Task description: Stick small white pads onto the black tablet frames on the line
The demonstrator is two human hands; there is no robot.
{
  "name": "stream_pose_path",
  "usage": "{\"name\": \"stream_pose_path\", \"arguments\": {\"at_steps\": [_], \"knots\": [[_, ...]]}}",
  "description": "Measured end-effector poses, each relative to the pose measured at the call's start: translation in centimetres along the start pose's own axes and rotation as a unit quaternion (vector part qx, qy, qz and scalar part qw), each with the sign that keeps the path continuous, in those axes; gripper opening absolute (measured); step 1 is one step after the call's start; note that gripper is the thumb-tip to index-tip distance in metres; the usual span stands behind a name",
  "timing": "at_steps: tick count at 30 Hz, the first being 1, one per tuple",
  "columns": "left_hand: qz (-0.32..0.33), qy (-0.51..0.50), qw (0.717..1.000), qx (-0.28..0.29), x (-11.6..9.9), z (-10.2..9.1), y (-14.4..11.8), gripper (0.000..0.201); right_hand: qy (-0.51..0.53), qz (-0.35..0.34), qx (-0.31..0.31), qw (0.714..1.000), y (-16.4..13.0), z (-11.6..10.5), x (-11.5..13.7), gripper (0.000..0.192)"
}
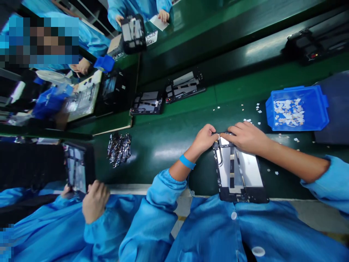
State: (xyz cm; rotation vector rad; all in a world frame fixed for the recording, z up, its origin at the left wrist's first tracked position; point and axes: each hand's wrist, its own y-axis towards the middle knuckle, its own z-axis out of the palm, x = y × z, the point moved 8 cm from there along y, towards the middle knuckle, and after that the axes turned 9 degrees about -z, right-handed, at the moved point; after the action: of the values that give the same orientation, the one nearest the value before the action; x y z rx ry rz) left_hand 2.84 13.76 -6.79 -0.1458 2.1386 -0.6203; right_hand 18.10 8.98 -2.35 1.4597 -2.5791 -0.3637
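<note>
An opened tablet [249,171] lies at the front table edge before me, its silver inside, dark ribbon cables and black rim facing up. At its top left corner, my left hand [203,138] is closed in a pinch, thumb against finger. My right hand [247,136] rests over the top edge, fingers curled and pressed together, tips close to the left hand's. Something small and pale shows between the fingertips, too small to name. Just beyond my right hand lie small white scraps [247,120] on the green table [169,140].
A blue bin [313,112] of white scraps stands at right. Two opened tablets [185,86] lie farther back. A pile of small metallic parts [119,149] sits to the left. A co-worker's hand [95,202] is near another tablet [76,165]; more people work across the table.
</note>
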Motion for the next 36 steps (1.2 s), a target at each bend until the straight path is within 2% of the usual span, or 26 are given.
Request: {"name": "stream_pose_path", "arguments": {"at_steps": [3, 7, 15, 20, 22, 24, 27, 29, 31, 33, 34, 36], "knots": [[-0.005, -0.013, 1.000, 0.024, -0.3, 0.0, 0.4, 0.020, 0.003, 0.004, 0.003, 1.000, -0.1, 0.2, -0.1, 0.037], [0.006, -0.009, 1.000, 0.024, -0.7, -0.2, 0.4, 0.017, -0.010, -0.001, 0.007, 1.000, -0.1, 0.4, -0.1, 0.036], [0.006, 0.074, 0.996, 0.055, -1.3, 0.0, 1.4, 0.014, -0.011, 0.005, 0.015, 1.000, -0.1, 0.3, -0.1, 0.037], [0.055, 0.124, 0.991, 0.002, -1.9, -0.2, 0.2, 0.013, -0.017, 0.010, 0.002, 1.000, -0.1, 0.3, -0.2, 0.035], [0.095, 0.153, 0.983, -0.046, -2.4, -0.5, -0.9, 0.019, -0.010, 0.025, -0.018, 0.999, -0.4, -0.3, -0.4, 0.033], [0.114, 0.170, 0.974, -0.099, -2.6, -0.9, -2.1, 0.026, 0.009, 0.070, -0.064, 0.995, -1.4, -1.7, -0.7, 0.032], [0.114, 0.161, 0.969, -0.148, -2.0, -1.2, -3.6, 0.031, 0.060, 0.206, -0.129, 0.968, -5.3, -4.2, -0.7, 0.036], [0.114, 0.123, 0.972, -0.162, -1.0, -1.2, -5.1, 0.035, 0.108, 0.316, -0.121, 0.935, -9.2, -4.6, 0.3, 0.042], [0.101, 0.078, 0.981, -0.148, 0.5, -0.8, -7.2, 0.041, 0.174, 0.400, -0.083, 0.896, -13.1, -3.6, 2.4, 0.049], [0.092, 0.063, 0.990, -0.085, 2.1, 0.8, -9.6, 0.047, 0.271, 0.416, -0.056, 0.866, -15.2, -1.7, 5.3, 0.050], [0.103, 0.068, 0.991, -0.045, 2.6, 1.7, -10.8, 0.051, 0.311, 0.421, -0.044, 0.851, -15.5, -0.7, 6.7, 0.050], [0.108, 0.045, 0.992, -0.038, 3.7, 1.5, -12.4, 0.055, 0.378, 0.422, -0.046, 0.823, -14.3, 1.0, 9.0, 0.050]]}}
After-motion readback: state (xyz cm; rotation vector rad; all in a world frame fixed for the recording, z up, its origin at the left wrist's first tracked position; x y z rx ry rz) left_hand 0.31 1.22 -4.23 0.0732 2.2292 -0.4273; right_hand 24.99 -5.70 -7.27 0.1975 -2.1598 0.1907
